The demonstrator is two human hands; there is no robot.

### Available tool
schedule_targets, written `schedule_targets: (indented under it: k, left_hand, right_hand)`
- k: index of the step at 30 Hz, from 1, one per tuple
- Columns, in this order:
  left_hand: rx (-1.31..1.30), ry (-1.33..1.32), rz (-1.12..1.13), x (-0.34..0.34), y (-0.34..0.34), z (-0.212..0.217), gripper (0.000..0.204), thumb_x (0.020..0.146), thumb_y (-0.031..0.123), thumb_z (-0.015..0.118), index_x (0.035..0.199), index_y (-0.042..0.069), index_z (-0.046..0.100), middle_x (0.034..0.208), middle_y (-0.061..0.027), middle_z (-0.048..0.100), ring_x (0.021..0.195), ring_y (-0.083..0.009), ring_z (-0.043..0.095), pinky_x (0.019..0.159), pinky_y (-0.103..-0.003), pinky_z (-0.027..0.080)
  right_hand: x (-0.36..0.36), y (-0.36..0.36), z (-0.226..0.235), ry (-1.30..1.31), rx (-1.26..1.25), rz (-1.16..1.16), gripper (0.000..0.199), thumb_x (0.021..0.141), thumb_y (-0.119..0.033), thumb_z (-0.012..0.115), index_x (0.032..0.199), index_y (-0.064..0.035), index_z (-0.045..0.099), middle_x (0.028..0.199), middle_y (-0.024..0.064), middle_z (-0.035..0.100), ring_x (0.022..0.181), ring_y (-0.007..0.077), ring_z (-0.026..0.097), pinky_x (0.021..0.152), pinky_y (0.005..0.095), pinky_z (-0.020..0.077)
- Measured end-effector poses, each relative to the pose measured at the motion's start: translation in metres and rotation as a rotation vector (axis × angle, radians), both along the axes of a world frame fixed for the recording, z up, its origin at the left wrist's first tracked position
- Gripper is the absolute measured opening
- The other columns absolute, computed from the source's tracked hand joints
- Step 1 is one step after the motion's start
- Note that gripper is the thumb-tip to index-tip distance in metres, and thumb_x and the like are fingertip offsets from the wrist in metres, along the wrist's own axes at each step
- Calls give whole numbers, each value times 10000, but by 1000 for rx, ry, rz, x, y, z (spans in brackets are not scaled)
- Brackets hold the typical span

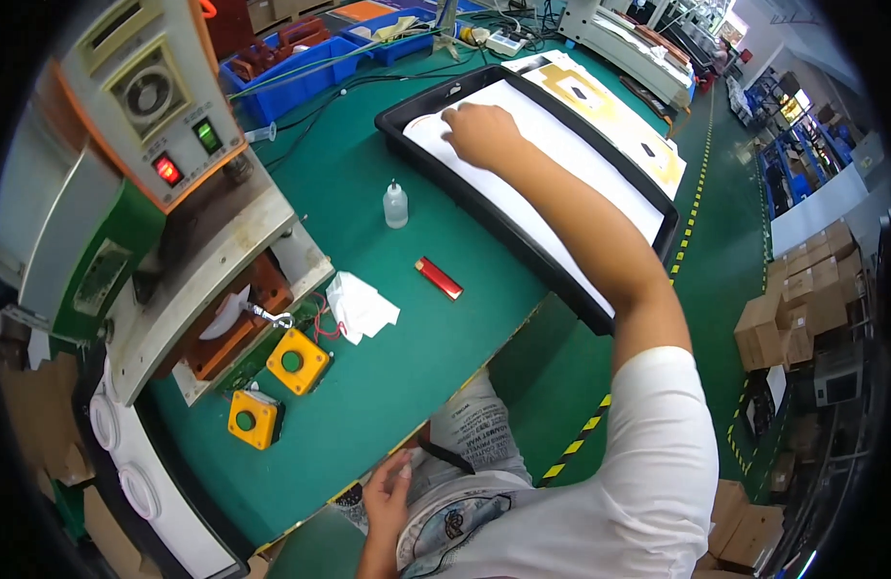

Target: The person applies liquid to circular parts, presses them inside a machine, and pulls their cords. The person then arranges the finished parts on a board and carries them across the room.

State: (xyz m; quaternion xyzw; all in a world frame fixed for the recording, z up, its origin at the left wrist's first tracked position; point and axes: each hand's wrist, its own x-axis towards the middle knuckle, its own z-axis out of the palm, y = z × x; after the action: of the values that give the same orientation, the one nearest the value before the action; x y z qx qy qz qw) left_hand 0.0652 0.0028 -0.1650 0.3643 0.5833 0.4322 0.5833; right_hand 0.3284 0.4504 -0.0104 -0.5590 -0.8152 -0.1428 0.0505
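My right hand (481, 135) reaches out over the left end of a black tray (523, 227) lined with a white sheet (571, 183). Its fingers are curled together, and whatever they may hold is hidden. Beside the hand, a faint curved rim of a pale piece shows on the sheet. My left hand (388, 490) is low at the table's front edge, above my lap, with loosely bent fingers apart and nothing seen in them. A red lighter-like bar (439, 278) and a small clear squeeze bottle (395, 206) are on the green table (368, 386) between my hands.
At the left stands a press machine (146, 106) with lit switches. Two yellow button boxes (298, 362) and a white cloth (361, 307) are before it. Another tray (180, 511) holds white rings at lower left. Blue bins (301, 72) and cables lie at the back.
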Motion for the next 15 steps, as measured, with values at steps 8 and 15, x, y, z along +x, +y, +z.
schedule_targets:
  k: [8, 15]
  left_hand:
    - [235, 61, -100, -19, -13, 24, 320, 883, 24, 629, 1199, -17, 600, 1179, -138, 636, 1103, -211, 613, 955, -317, 472]
    - [515, 256, 31, -42, -23, 64, 287, 886, 59, 632, 1171, 18, 627, 1075, -123, 676, 1013, -232, 648, 885, -331, 498]
  right_hand:
    - [-46, -221, 30, 343, -214, 458, 288, 850, -242, 673, 1056, -45, 638, 859, 140, 645, 811, 336, 629, 730, 427, 495]
    - [-118, -280, -42, 790, -265, 656, 215, 813, -21, 673, 1022, 8, 636, 943, 158, 663, 867, 320, 641, 772, 370, 507]
